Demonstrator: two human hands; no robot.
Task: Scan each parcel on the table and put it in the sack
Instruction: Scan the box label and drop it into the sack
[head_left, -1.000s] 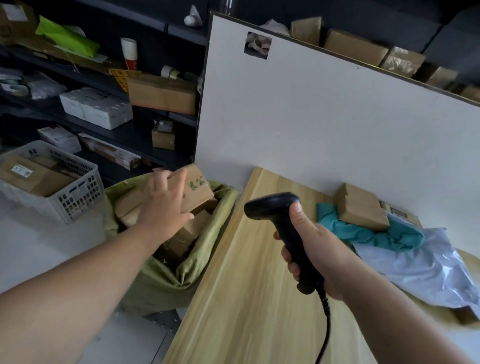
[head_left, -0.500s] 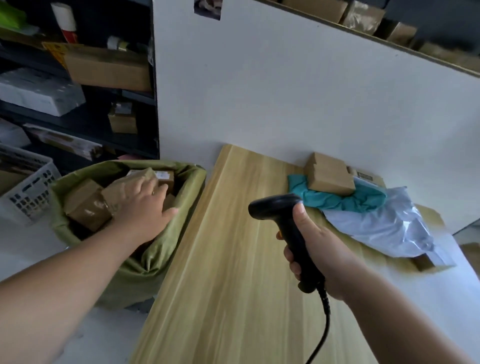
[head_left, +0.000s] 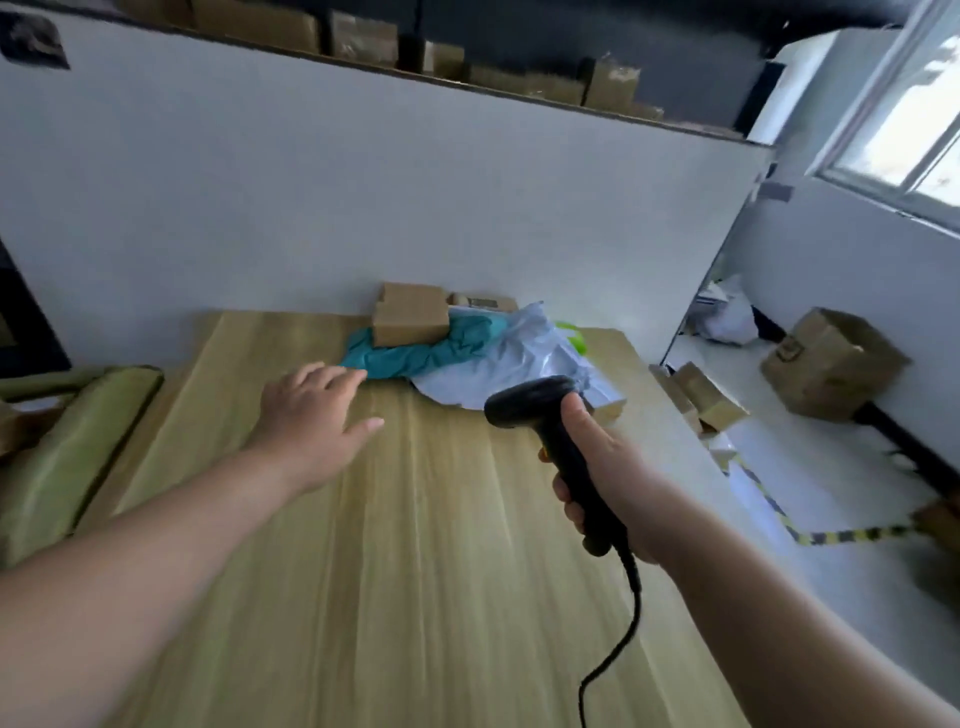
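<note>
Green sack (head_left: 67, 441) sits off the left edge of the desk (head_left: 363, 597). Left hand (head_left: 311, 410) hovers over the wood, grip wide and holding nothing, fingertips right by the teal bag (head_left: 415, 356), which lies at the back with a small box (head_left: 410, 314) on top and a white bag (head_left: 519, 358) overlapping it. Right hand (head_left: 608, 478) has its grip wrapped round the black scanner (head_left: 561, 431).

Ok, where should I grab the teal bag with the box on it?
Likely the free near-left corner of the teal bag, from the left where the left hand hovers. The cardboard box weighs down its back, and the white bag crowds its right side.
</note>
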